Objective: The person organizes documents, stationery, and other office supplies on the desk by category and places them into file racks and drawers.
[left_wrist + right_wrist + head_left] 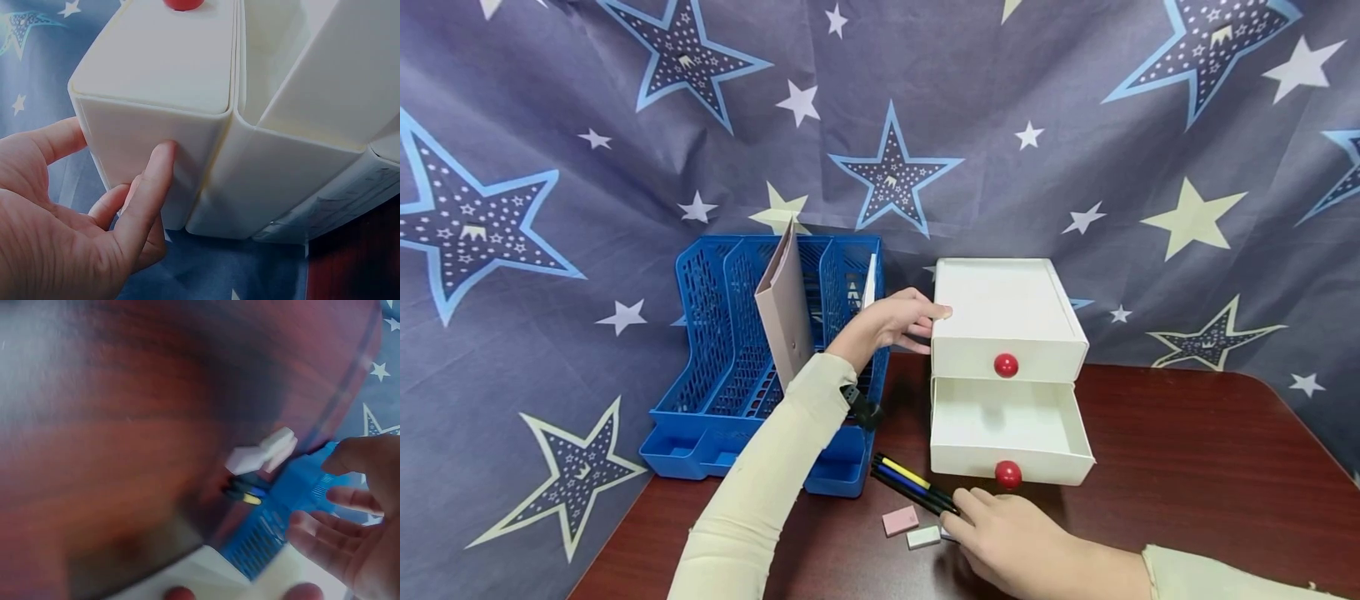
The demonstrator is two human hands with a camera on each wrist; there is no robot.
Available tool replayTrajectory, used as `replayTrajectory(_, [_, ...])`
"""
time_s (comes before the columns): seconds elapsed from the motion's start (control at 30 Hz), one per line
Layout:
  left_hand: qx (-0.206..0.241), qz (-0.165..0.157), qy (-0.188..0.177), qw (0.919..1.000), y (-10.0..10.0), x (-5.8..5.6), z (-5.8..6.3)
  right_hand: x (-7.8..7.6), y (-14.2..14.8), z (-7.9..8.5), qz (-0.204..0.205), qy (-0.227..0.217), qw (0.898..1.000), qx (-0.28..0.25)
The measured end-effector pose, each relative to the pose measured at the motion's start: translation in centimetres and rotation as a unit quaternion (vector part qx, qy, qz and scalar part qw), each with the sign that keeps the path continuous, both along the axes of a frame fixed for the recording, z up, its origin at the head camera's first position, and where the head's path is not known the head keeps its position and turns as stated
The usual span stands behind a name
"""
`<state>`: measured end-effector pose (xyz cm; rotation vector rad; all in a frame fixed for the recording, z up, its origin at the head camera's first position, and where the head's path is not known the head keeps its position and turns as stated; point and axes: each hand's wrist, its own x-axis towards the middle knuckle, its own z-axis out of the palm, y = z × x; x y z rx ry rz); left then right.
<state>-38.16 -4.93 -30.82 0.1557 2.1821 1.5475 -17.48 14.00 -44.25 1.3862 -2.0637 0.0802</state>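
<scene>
A white drawer unit (pixel 1007 296) with round red knobs stands on the table, its lower drawer (pixel 962 460) pulled out. At the unit's upper left corner, my left hand (pixel 904 321) rests its thumb on the top edge and its fingers against the side wall. Near the table's front, my right hand (pixel 1011 537) hovers by several pens (pixel 910 483), fingers loosely bent. In the right wrist view those fingers look apart from the pens. Beside them lie a pink eraser (pixel 900 521) and a white eraser (pixel 923 537); another small block is mostly hidden by the right hand.
A blue desk file rack (pixel 700 333) stands left of the drawers, holding a beige folder (pixel 786 308) and a white item (pixel 870 279). Star-patterned cloth (pixel 985 183) hangs behind. The dark red wooden table (pixel 1187 450) extends to the right.
</scene>
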Motion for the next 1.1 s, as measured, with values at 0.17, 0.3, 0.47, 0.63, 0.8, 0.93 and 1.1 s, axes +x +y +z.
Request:
replayTrajectory(0.17, [-0.001, -0.003, 0.002, 1.0, 0.1, -0.2, 0.0, -0.3, -0.2, -1.7, -0.007, -0.033, 0.999, -0.006])
replayTrajectory(0.3, [0.0, -0.004, 0.0, 1.0, 0.1, -0.1, 0.0, -0.7, -0.1, -2.8, -0.02, -0.08, 0.997, -0.001])
replayTrajectory(0.47, [0.005, -0.002, -0.003, 1.0, 0.2, 0.0, -0.1, -1.2, 0.0, -3.4, -0.052, -0.119, 0.991, 0.01])
replayTrajectory(0.63, [0.004, 0.002, -0.002, 1.0, 0.1, 0.0, -0.1, -1.3, -0.2, -3.5, -0.07, -0.137, 0.988, 0.007])
replayTrajectory(0.8, [0.011, -0.003, 0.0, 0.9999, 0.1, -0.1, 0.0, -1.5, -0.4, -3.6, -0.071, -0.149, 0.986, -0.003])
replayTrajectory(0.93, [0.01, -0.005, 0.001, 0.9999, 0.1, -0.1, 0.0, -1.6, -0.5, -3.7, -0.075, -0.154, 0.985, -0.002])
replayTrajectory(1.1, [0.007, -0.002, 0.0, 1.0, 0.0, 0.0, -0.1, -1.6, -0.8, -3.7, -0.091, -0.168, 0.982, 0.014])
